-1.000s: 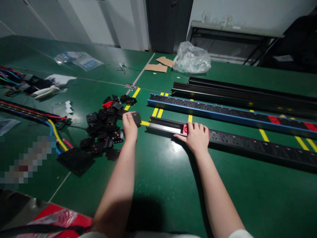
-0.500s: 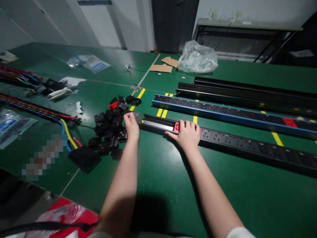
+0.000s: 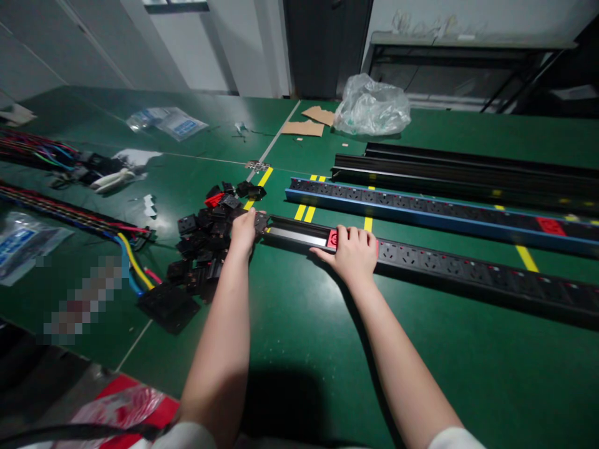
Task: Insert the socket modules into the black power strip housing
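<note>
My left hand (image 3: 244, 231) is closed on a black socket module (image 3: 260, 221) right at the open left end of the nearest black power strip (image 3: 449, 267). My right hand (image 3: 352, 252) lies on that strip, fingers curled over its far edge, pressing on a red module (image 3: 332, 238). Between the two hands the strip's channel (image 3: 299, 236) shows bare metal. A heap of loose black socket modules (image 3: 206, 243), one of them red, lies just left of my left hand.
A blue power strip (image 3: 421, 212) and two black rails (image 3: 458, 168) lie parallel behind. Bundles of coloured wires (image 3: 70, 215) and plastic bags (image 3: 23, 237) are at the left. A clear bag (image 3: 372, 107) and cardboard scraps (image 3: 304, 128) sit at the back.
My left hand has carried the black module from the heap's edge to the strip's open left end. My right hand has kept its place on the strip.
</note>
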The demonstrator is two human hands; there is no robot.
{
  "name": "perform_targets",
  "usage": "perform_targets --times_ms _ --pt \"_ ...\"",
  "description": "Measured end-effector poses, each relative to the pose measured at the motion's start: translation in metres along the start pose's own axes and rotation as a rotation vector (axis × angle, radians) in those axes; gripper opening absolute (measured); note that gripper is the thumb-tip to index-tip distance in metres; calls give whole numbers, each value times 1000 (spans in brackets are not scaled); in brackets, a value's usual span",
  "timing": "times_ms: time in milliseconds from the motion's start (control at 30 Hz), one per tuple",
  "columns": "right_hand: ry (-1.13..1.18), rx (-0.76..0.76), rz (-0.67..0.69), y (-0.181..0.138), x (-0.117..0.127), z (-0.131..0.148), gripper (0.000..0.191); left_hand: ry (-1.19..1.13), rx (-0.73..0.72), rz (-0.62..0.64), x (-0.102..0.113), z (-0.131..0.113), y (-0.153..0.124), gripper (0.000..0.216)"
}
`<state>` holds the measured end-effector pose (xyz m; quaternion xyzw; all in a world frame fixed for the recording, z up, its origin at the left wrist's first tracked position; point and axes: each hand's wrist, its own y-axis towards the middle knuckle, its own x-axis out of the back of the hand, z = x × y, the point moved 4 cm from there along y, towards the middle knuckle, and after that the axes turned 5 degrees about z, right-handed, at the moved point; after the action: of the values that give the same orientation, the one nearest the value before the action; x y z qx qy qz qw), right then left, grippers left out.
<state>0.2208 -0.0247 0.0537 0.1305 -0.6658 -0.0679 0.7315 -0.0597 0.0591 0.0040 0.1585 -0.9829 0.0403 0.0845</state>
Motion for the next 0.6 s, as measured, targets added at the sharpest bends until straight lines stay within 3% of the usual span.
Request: perform_targets --times_ms 67,267,367,500,600 --pt "5 4 -6 0 0 0 89 7 -14 6 -1 1 0 50" --pt "7 5 -10 0 -1 -1 89 213 -107 -145 -3 -1 -2 48" --pt "14 4 -17 0 -2 -1 89 294 -137 -109 -7 -4 -6 47" --pt "15 1 -16 0 -1 -1 88 404 -286 57 -18 -11 -23 41" --pt "9 -2 1 0 0 -1 88 474 -374 -31 -20 -17 -40 38"
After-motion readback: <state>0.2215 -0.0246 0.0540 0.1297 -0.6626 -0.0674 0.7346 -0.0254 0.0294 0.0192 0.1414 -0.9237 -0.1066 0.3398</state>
